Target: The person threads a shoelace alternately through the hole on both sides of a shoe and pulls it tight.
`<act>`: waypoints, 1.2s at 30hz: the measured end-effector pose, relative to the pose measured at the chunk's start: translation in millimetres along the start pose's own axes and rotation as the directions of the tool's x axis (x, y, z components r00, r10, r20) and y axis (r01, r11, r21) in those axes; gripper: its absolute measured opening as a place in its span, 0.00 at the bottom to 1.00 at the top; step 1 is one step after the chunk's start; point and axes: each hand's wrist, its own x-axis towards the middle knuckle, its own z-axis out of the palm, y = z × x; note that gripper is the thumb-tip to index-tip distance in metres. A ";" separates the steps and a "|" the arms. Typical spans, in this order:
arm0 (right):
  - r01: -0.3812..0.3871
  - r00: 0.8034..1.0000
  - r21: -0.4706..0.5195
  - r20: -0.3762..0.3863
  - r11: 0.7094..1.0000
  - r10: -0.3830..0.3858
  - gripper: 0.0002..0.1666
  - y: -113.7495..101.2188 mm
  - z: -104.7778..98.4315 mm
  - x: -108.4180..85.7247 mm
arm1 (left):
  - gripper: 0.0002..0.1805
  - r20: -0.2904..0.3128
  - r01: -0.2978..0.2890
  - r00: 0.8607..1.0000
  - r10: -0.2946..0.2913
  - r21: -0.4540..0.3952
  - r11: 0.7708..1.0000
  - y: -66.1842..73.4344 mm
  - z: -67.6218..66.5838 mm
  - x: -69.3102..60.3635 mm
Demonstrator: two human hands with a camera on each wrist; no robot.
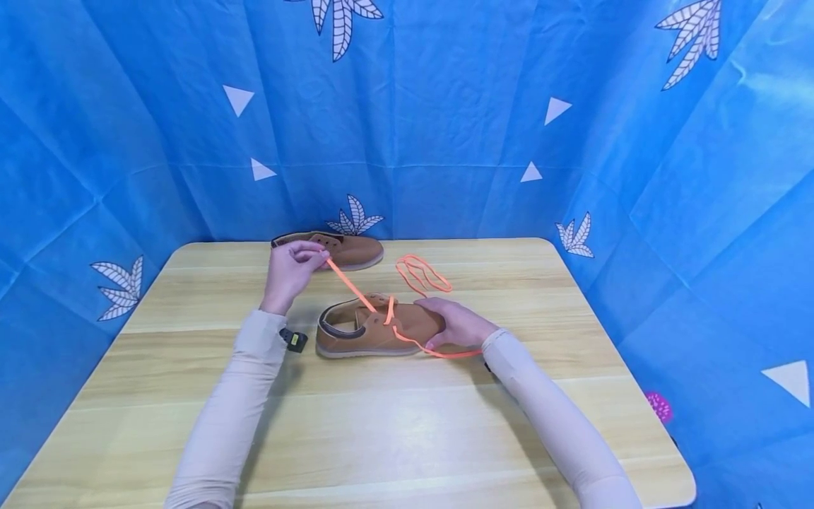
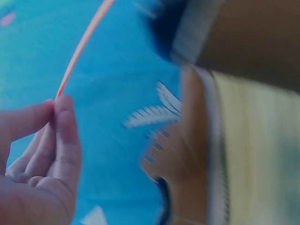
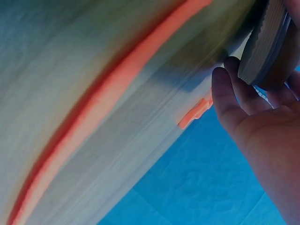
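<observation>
A brown shoe (image 1: 356, 339) lies on its sole with its toe to the right, an orange shoelace (image 1: 352, 285) threaded through some of its eyelets. Between thumb and forefinger my left hand (image 1: 291, 272) pinches the lace, pulled taut up and left from the shoe. The left wrist view shows that pinch on the lace (image 2: 84, 44) up close. My right hand (image 1: 461, 324) grips the toe, fingers on the far side and thumb on the near side. In the right wrist view, fingers (image 3: 225, 93) curve about the sole edge (image 3: 262, 47); the thumb is mostly cut off.
A second brown shoe (image 1: 362, 251), no lace seen in it, stands at the table's back edge behind my left hand. Loose lace loops (image 1: 425, 274) lie behind the toe. Another lace length runs under my right wrist. Blue curtains (image 1: 407, 127) surround the wooden table (image 1: 394, 431).
</observation>
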 end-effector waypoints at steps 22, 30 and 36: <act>0.103 0.980 -0.036 -0.168 0.994 -0.107 0.09 -40.2 0.6 -23.1 | 0.19 0.334 0.050 0.901 -0.276 0.553 0.832 -68.7 -2.6 -9.2; -0.003 0.996 -0.111 -0.091 0.994 -0.007 0.06 -56.7 15.2 -23.1 | 0.22 0.246 -0.040 0.964 -0.106 0.525 0.850 -41.4 -1.7 -22.2; -0.037 0.994 -0.150 -0.103 0.988 0.022 0.06 -62.4 17.7 -22.4 | 0.17 0.229 -0.148 0.973 0.038 0.485 0.862 -5.9 15.8 -39.1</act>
